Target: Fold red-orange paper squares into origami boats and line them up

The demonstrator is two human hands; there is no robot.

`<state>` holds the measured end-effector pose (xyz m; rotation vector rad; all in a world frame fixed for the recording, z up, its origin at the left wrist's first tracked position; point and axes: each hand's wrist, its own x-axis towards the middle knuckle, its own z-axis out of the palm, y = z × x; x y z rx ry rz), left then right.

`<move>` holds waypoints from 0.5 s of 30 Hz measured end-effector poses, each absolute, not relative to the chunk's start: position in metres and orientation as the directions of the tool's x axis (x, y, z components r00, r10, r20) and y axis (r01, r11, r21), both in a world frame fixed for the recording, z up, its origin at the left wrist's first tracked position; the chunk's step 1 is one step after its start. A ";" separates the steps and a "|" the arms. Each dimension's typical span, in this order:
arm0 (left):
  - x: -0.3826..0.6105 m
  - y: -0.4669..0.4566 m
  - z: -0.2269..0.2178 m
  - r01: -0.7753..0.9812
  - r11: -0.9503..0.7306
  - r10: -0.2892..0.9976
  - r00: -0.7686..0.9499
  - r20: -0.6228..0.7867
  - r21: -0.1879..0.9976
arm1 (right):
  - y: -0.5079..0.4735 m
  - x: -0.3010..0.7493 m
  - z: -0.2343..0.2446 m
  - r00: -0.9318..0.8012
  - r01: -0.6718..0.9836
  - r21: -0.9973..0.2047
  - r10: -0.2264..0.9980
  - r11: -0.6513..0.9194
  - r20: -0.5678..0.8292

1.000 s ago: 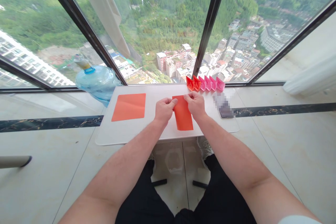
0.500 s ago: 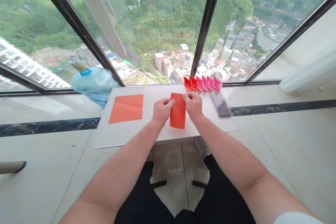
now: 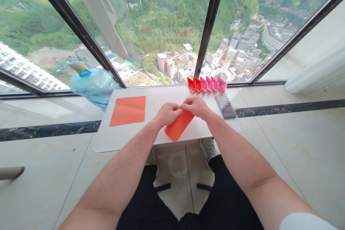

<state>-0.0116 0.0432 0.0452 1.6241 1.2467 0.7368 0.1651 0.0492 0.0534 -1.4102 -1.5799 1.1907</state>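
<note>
A folded orange sheet of paper (image 3: 178, 126) is held between both hands over the front part of the white table (image 3: 156, 95). It is a narrow rectangle, tilted, with its lower corner pointing toward me. My left hand (image 3: 170, 113) pinches its upper left edge, and my right hand (image 3: 195, 106) pinches the top, the fingertips of both hands meeting there. The fingers cover the paper's upper end. Flat on the table to the left lies another orange sheet (image 3: 128, 111) with a faint crease.
At the table's back edge stands a row of several folded paper pieces (image 3: 207, 84), orange and pink. A phone (image 3: 228, 107), partly blurred, lies at the right. Left of the table is a large blue water bottle (image 3: 93, 84). Tall windows rise behind.
The folded orange paper has turned from upright to slanted, its lower end swinging left and toward me. My hands have come together at its top edge.
</note>
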 end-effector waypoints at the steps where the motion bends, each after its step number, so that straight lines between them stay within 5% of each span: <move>1: -0.012 0.044 0.047 0.395 -0.062 0.954 0.292 -0.061 0.917 | 0.050 0.164 0.052 -0.142 0.346 -0.938 0.988 -0.003 -0.056; 8: -0.028 0.058 0.057 0.435 -0.129 0.961 0.278 0.004 0.891 | 0.057 0.162 0.047 0.070 0.337 -0.941 0.996 0.035 0.063; 15: -0.051 0.070 0.057 0.477 -0.109 0.973 0.232 -0.005 0.872 | 0.064 0.177 0.046 0.198 0.242 -0.970 0.980 -0.020 0.030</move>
